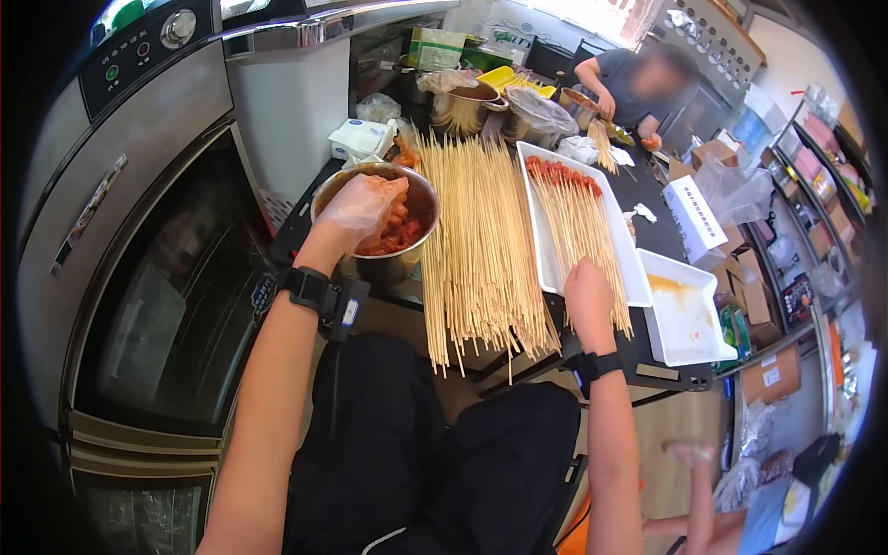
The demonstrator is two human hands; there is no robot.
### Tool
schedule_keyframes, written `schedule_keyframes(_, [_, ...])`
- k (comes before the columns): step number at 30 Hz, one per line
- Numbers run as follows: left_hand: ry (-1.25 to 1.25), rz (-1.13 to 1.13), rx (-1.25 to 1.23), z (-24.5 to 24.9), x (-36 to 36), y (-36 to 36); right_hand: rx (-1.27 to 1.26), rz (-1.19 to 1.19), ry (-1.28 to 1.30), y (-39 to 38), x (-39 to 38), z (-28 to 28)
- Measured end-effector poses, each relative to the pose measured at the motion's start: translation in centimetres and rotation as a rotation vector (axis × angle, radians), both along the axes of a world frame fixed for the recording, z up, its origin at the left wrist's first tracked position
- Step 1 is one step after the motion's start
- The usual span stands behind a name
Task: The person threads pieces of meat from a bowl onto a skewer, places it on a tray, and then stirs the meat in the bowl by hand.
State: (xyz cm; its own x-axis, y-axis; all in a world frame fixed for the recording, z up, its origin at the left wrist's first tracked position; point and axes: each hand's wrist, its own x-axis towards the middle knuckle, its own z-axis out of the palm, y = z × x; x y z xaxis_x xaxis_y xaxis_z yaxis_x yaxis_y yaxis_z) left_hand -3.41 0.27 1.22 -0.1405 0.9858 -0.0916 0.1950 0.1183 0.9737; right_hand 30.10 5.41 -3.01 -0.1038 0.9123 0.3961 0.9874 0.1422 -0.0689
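Observation:
My left hand (365,205), in a clear plastic glove smeared with red sauce, is inside a metal pot (319,196) with its fingers curled on pieces of red marinated meat (393,239). My right hand (589,294) is bare and closed at the lower ends of bamboo skewers (573,222) in a white tray (632,264); its fingertips are hidden. Red meat pieces (561,171) sit on the far ends of those skewers. Between my hands lies a wide pile of bare bamboo sticks (481,240), reaching past the table's near edge.
A second white tray (684,319) with orange liquid stands at the right. Behind are a tissue pack (363,139), a pot (472,95) and plastic bags (541,113). Across the table another person (629,83) handles skewers. Another person's arm (700,499) shows at lower right.

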Motion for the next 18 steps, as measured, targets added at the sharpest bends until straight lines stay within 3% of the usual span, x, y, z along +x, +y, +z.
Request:
schedule_keyframes(4, [0.065,0.002,0.123,-0.5,0.0,0.1,0.071,0.059,0.02,0.2,-0.1,-0.4])
schedule_keyframes(6, [-0.022,0.0,-0.108,1.0,0.4,-0.5,0.082,0.038,0.009,0.6,-0.6,0.0])
schedule_keyframes(7, [-0.019,0.003,-0.106,0.8,0.2,-0.3,0.091,0.017,-0.002,0.8,-0.9,0.3])
schedule_keyframes(9, [0.229,-0.088,0.01,0.5,0.1,-0.2,0.083,0.029,-0.025,1.4,-1.4,0.8])
schedule_keyframes(10, [0.231,-0.086,0.01,0.3,0.0,-0.2,0.074,0.038,-0.051,1.6,-1.5,1.1])
schedule_keyframes(13, [-0.084,-0.026,-0.026,0.9,0.5,-0.8,0.121,0.032,-0.074,1.8,-1.7,1.8])
schedule_keyframes(18, [-0.035,-0.002,-0.058,1.3,0.9,-1.0,0.044,0.041,-0.085,1.0,-1.3,3.1])
